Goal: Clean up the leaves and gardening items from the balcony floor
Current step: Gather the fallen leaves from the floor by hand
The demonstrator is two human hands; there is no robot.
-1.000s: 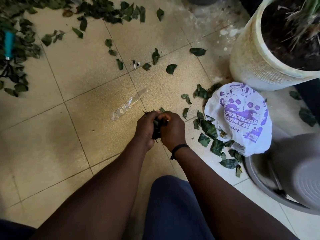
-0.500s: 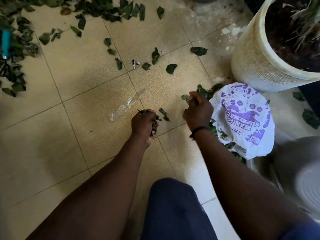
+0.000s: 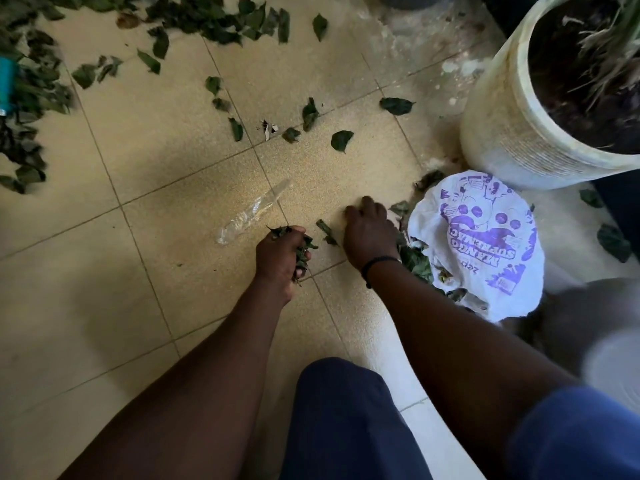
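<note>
Left of the bag (image 3: 485,244), the left hand (image 3: 282,252) is still clenched on its bunch of leaves (image 3: 300,249). The right hand (image 3: 369,233), which left that bunch a second ago, now presses flat on the floor (image 3: 166,244) at the bag's edge, fingers spread, raking strays together. More leaves lie scattered beyond, so gathering has far to go.

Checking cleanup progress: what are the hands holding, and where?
Left hand grips a bunch of leaves in its fist. Right hand rests on the floor; hold unclear.
</note>
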